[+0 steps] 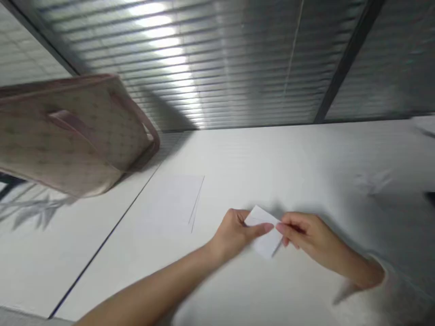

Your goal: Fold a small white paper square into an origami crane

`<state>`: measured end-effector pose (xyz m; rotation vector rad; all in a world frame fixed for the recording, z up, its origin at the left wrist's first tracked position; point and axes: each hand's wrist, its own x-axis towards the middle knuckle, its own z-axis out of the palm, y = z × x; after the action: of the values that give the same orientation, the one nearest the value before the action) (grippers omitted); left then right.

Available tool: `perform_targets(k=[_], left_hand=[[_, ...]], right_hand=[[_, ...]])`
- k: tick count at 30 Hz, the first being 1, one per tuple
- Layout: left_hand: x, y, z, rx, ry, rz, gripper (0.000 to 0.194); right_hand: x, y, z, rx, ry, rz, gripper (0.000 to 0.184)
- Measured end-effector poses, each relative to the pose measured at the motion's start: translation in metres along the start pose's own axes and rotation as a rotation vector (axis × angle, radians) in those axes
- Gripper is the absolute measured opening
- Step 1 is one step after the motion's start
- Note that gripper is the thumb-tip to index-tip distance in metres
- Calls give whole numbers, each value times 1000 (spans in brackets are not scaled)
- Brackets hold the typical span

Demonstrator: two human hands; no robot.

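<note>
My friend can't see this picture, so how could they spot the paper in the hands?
Start at the white table below the blinds. Toward its near side, the left hand and right hand hold a small white paper. It's smaller than the sheets lying flat to its left.

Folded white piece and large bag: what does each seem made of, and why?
Folded piece: probably paper, matte white; thin, straight edges suggest it. Bag: perhaps leather or coated fabric, smooth-looking and patterned; its stiff sides hint so, though blur leaves it open.

A pale, perhaps off-white sleeve (399,292), blurred, ended on the right forearm (350,267); the left forearm (170,290) was bare.
</note>
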<state>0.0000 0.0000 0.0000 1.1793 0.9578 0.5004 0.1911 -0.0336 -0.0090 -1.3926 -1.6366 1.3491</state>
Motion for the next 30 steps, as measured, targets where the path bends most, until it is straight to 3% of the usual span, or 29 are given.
perform_targets(k=[9, 20, 25, 30], left_hand=[[2, -1, -5, -8, -39, 30, 52], [-2, 11, -2, -58, -54, 14, 26], [-2, 11, -5, -97, -93, -36, 30], [0, 7, -7, -131, -6, -32, 29]], right_hand=[[0, 0, -6, 56, -19, 8, 37], [3, 10, -11, 85, 14, -25, 41], [3, 6, -13, 57, 49, -49, 41], [2, 5, -11, -38, 147, -138, 40]])
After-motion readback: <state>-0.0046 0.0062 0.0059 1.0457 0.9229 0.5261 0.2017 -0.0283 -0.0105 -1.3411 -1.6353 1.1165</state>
